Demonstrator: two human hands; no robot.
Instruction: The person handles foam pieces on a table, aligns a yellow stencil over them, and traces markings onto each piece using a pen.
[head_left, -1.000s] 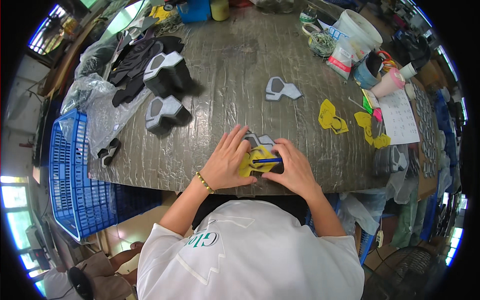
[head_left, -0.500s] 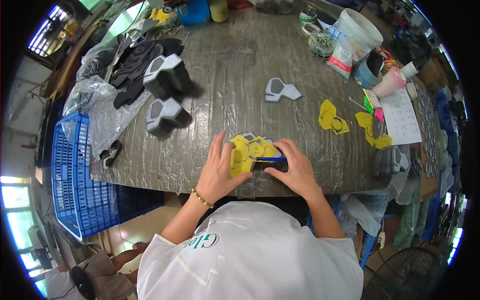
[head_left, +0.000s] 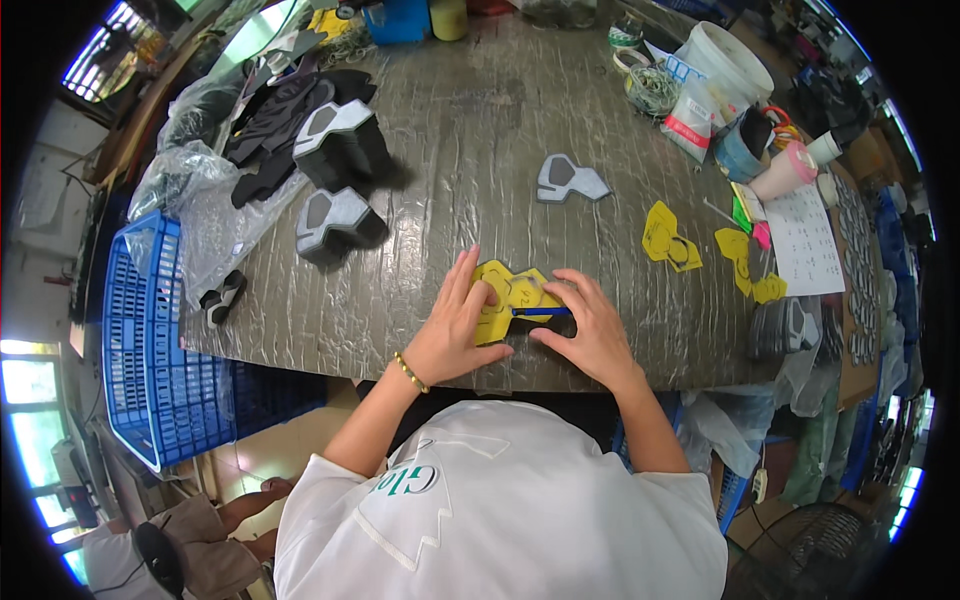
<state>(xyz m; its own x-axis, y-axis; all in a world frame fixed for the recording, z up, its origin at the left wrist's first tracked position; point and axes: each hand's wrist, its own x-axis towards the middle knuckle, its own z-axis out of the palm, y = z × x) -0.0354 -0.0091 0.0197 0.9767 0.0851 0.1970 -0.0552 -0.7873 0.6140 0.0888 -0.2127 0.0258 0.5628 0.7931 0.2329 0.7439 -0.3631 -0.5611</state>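
In front of me on the table lies a yellow template with dark pen marks. My left hand grips its left side, the index finger bent onto its face and the thumb at the near edge. My right hand is curved around the right end, fingertips on the far edge and thumb on the near side. A blue pen sticks out leftward from the right hand across the template. What lies beneath the template is hidden. Farther off, a single grey-and-white cut piece lies flat.
Stacks of grey-and-white cut pieces stand at left, near black scraps and a blue crate. Two more yellow templates lie at right, beside a written sheet, a thread cone and a white bucket.
The grey-and-white edges that showed beyond the template's far side are now out of sight. Both hands stay around the template, the left fingers slightly shifted. The whole view has moved a little.
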